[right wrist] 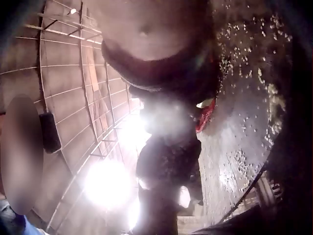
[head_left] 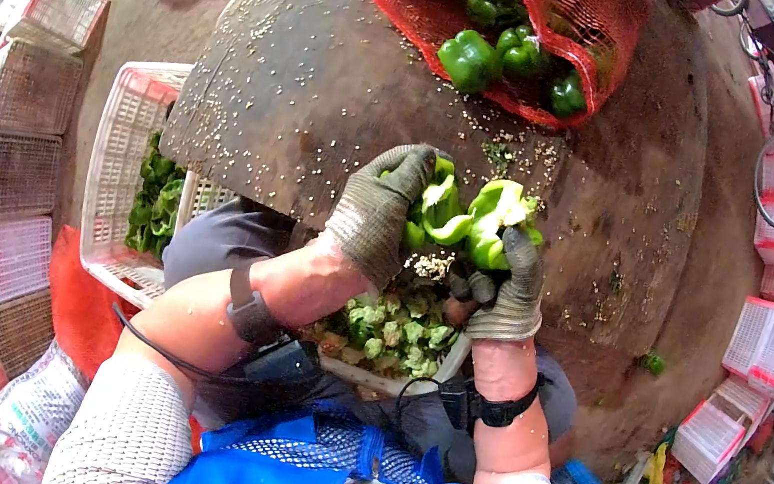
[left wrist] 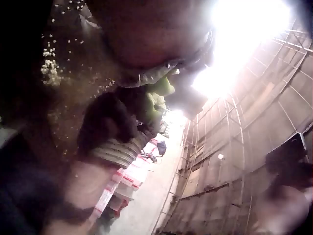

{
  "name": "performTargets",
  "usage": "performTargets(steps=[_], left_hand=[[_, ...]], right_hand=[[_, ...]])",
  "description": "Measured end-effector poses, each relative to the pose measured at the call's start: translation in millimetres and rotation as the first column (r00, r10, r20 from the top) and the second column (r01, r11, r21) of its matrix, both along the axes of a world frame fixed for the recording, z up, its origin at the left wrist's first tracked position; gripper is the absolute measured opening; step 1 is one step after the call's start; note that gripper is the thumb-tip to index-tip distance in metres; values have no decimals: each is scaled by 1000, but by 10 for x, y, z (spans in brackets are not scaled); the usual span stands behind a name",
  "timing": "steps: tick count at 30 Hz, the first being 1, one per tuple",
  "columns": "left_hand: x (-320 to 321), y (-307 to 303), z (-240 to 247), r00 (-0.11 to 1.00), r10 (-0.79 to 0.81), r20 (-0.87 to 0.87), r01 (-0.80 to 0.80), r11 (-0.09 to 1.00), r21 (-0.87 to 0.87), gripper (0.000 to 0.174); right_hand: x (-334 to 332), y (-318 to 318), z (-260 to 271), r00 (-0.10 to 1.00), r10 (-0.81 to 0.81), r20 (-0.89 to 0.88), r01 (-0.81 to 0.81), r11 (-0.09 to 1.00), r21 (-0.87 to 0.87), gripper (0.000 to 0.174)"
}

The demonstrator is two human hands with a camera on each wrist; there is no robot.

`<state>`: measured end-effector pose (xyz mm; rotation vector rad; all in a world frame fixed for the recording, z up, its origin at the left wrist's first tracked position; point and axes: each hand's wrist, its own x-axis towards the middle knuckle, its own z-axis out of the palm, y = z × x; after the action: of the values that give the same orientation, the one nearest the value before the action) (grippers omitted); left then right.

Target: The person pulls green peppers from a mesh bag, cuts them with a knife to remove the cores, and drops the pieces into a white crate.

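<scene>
A bright green, opened bell pepper (head_left: 442,215) is held over the near edge of the dark brown wooden bench (head_left: 292,136); its left part is gripped by the curled fingers of the left hand (head_left: 377,208), its right part pinched by the right hand (head_left: 516,293). Whether the parts are joined cannot be told. An even, gentle pull seems best, with seeds kept over the pale green cores (head_left: 392,339) below. Counted: one red mesh bag (head_left: 589,21) far, three dark green, whole peppers (head_left: 469,61) foremost in its mouth, more behind uncountable; one white plastic crate (head_left: 129,110) left.
</scene>
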<state>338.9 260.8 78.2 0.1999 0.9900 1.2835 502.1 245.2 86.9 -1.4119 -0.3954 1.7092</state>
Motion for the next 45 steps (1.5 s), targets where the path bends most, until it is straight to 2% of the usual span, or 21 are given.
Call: performTargets(steps=[4,7,9,10,13,14,16,17,19,21,23,25,27,29,31,33,34,35,36,43,45], left_hand=[[-315,158,174,983,135,124,-156,971,181,27],[-911,302,353,954,248,-170,-153,887,436,30],[-1512,261,429,958,286,9,-255,840,479,29],[-1886,198,394,937,347,-33,-284,815,505,30],[-2703,-415,436,781,566,-263,-445,800,402,29],[-2976,-651,361,758,571,-316,-444,806,391,28],[-3629,-1185,-18,676,557,-482,-460,830,315,31],[-3919,-1451,-225,611,529,-589,-486,838,249,36],[-4058,-1833,-303,387,132,-913,-386,922,-31,47],[-3901,-1871,-352,182,-84,-980,-317,938,-140,50],[-3245,-1558,91,104,-38,-994,-162,985,-54,44],[-2727,-1199,286,357,-159,-920,107,986,-129,40],[-2036,-948,530,241,-233,-942,368,920,-133,30],[-1310,-704,708,471,-427,-772,490,854,-173,26],[-668,-531,905,497,-546,-675,581,787,-208,27],[-281,-427,895,614,-638,-465,620,754,-216,31],[-178,-409,771,638,-642,-425,635,751,-181,35],[-85,-383,639,659,-650,-379,649,746,-149,40],[-11,-337,647,728,-635,-258,628,769,-121,41],[59,-98,575,537,-759,-367,717,640,-276,32],[91,-139,545,583,-746,-322,697,663,-273,27]], right_hand=[[-84,95,49,999,-50,-4,50,999,-12,50],[-1,68,47,997,36,-61,-37,999,-10,53],[-82,13,146,995,96,-17,-94,993,72,54],[-26,4,89,993,119,4,-119,990,82,53],[-26,-77,97,989,-16,144,7,998,62,49],[135,-96,2,999,49,17,-50,996,68,46],[334,-150,-190,996,77,54,-82,991,107,47],[382,-188,-225,993,88,74,-98,986,135,47],[382,-250,-185,973,128,191,-161,973,165,49],[365,-228,-199,949,266,169,-305,909,285,50],[262,-272,-117,952,222,-212,-175,960,219,47],[109,-359,4,970,230,74,-241,897,371,44],[-3,-370,124,920,208,333,-340,846,412,44],[-48,-368,215,851,230,473,-434,815,385,45],[-80,-364,251,868,217,447,-416,809,415,62],[23,-323,100,814,182,552,-507,688,519,77],[22,-343,160,869,203,452,-449,706,548,86],[1,-355,206,917,161,365,-353,752,557,80],[73,-340,99,864,170,474,-443,706,553,75],[147,-317,89,620,102,778,-636,646,422,60],[144,-350,-70,572,-43,819,-641,599,479,64]])
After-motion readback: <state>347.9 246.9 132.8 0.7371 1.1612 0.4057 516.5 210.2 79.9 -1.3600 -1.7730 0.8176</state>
